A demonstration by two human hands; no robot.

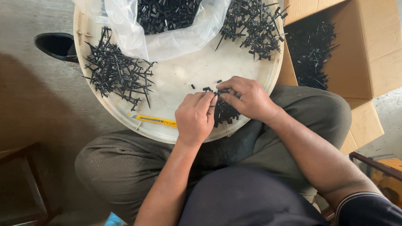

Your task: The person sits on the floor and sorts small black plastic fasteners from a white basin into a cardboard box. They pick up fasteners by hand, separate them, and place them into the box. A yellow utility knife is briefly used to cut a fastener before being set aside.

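My left hand (pixel 194 118) and my right hand (pixel 247 98) meet over the near edge of a round cream tray (pixel 184 73) resting on my lap. Between their fingertips they pinch a small black plastic piece (pixel 215 100). Under and beside the hands lies a little heap of small black plastic parts (pixel 226 112). A pile of black spiky plastic sprues (pixel 117 73) lies at the tray's left. Another pile of sprues (pixel 257 25) lies at its far right.
A clear plastic bag (pixel 167 42) with black parts sits at the tray's far side. A yellow utility knife (pixel 155 121) lies on the near left rim. An open cardboard box (pixel 360 54) holding black sprues stands at right. A black shoe (pixel 56 45) is at left.
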